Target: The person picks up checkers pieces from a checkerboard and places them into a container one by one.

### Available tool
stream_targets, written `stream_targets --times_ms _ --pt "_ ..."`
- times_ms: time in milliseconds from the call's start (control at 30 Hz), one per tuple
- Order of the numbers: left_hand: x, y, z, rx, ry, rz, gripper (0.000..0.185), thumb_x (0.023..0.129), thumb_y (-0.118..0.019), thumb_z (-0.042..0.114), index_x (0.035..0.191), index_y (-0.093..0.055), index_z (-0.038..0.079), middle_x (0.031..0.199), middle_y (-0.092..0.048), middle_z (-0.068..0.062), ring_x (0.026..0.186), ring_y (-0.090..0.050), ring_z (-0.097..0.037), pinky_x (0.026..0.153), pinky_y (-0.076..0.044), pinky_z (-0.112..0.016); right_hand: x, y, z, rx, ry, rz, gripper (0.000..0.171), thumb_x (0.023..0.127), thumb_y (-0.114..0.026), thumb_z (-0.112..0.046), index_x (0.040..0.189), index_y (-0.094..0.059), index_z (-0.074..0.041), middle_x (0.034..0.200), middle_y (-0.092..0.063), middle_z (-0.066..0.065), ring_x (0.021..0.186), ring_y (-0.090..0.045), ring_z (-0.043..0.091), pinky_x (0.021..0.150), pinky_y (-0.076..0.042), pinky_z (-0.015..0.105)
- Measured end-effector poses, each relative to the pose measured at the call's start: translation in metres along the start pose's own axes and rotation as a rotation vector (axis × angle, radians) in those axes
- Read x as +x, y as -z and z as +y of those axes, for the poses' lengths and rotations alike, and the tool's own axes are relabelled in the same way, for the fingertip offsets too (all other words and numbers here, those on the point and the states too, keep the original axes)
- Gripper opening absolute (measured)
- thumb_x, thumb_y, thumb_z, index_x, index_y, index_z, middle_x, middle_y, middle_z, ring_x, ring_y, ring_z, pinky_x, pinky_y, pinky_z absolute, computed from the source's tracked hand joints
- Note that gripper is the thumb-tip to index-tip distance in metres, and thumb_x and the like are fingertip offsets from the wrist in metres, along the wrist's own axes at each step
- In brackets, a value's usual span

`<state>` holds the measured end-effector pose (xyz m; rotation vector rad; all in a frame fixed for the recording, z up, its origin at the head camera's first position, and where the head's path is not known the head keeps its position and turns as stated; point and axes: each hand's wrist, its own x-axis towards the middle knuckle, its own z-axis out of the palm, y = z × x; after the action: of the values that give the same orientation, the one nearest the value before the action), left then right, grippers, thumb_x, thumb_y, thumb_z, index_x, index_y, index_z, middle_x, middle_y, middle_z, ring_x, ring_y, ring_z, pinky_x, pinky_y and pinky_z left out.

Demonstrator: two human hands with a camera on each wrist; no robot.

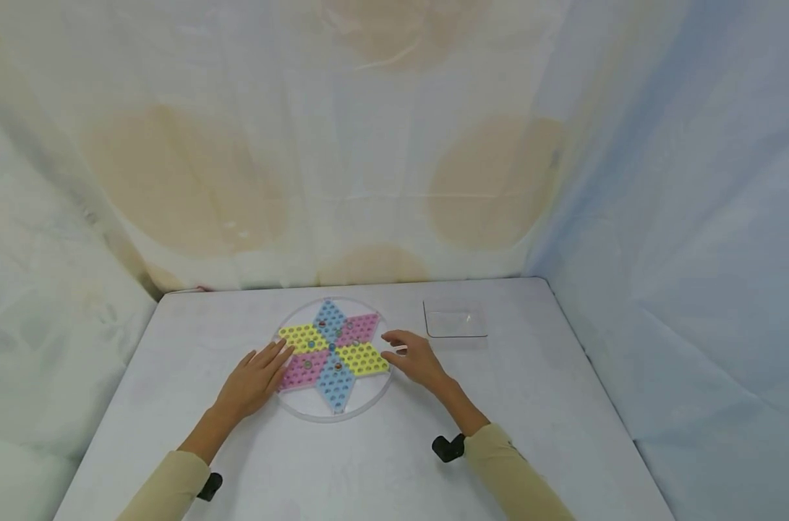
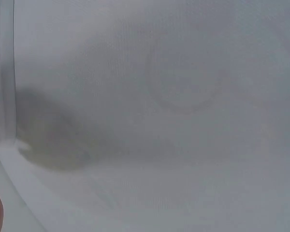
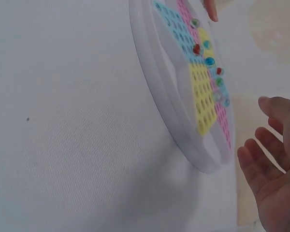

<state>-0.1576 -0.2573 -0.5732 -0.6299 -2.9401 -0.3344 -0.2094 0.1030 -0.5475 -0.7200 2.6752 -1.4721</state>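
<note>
Chinese checkers board [image 1: 333, 357]: round clear plastic disc w/ six-point star of pink, yellow, blue perforated fields. Sits flat on white table [image 1: 550, 405], centre, a bit toward the far edge.

L hand [image 1: 254, 380]: lies flat at the board's L edge, fingers straight and spread, tips on the pink/yellow fields. Holds nothing. L wrist view shows mostly table cloth, plus a sliver of skin at the lower L corner; no use for finger state.

R hand [image 1: 415, 357]: at the board's R edge, fingers loosely extended, relaxed, slightly curved, nothing pinched. In the R wrist view the R hand's fingers [image 3: 261, 164] hover just beside the clear rim, apart from it as far as I can tell.

Marbles [image 3: 210, 61]: a few small glass ones (blue, green, red) seated in holes near the star's centre and along its fields. Exact count not readable.

Handling, judged: board looks light, stiff, smooth; prob. slippery on the cloth. Rim is low, so best hold = both hands at opposite rim edges, kept level. Any tilt and the marbles would likely roll out of the shallow holes. Marbles themselves: small, hard, slick; fingertip pinch from above.

Containers: clear shallow rectangular tray [image 1: 455, 320] just beyond the R hand, near the board but apart. Appears to hold nothing. The board acts as the holder for all visible marbles.
</note>
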Motion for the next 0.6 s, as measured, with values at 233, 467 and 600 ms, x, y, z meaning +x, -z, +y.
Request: stream_targets --times_ms 233,467,600 --pt "-0.004 -0.003 -0.004 0.016 -0.021 0.014 0.048 0.103 -0.054 0.022 0.148 -0.049 0.007 0.152 -0.044 -0.018 0.138 -0.040 -0.040 0.110 -0.032 -0.060 0.012 -0.015 0.000 0.045 -0.020 -0.032 0.035 0.093 -0.072 -0.009 0.125 -0.064 0.002 0.122 -0.066 0.016 0.109 -0.065 0.031 0.089 -0.055 0.034" --pt "-0.004 -0.008 -0.008 -0.003 0.022 -0.042 0.048 0.105 -0.050 0.025 0.151 -0.046 0.010 0.155 -0.039 -0.015 0.142 -0.035 -0.039 0.112 -0.028 -0.060 0.023 -0.025 -0.002 0.017 -0.053 -0.058 0.033 0.093 -0.071 -0.009 0.124 -0.064 0.003 0.120 -0.066 0.017 0.108 -0.065 0.029 0.090 -0.055 0.032" --pt "-0.002 -0.007 -0.007 -0.011 0.043 -0.057 0.049 0.105 -0.050 0.026 0.151 -0.045 0.010 0.156 -0.038 -0.015 0.143 -0.033 -0.039 0.113 -0.026 -0.060 0.030 -0.032 0.000 -0.002 -0.077 -0.063 0.033 0.093 -0.072 -0.012 0.122 -0.065 0.002 0.118 -0.068 0.015 0.105 -0.066 0.027 0.090 -0.054 0.031"
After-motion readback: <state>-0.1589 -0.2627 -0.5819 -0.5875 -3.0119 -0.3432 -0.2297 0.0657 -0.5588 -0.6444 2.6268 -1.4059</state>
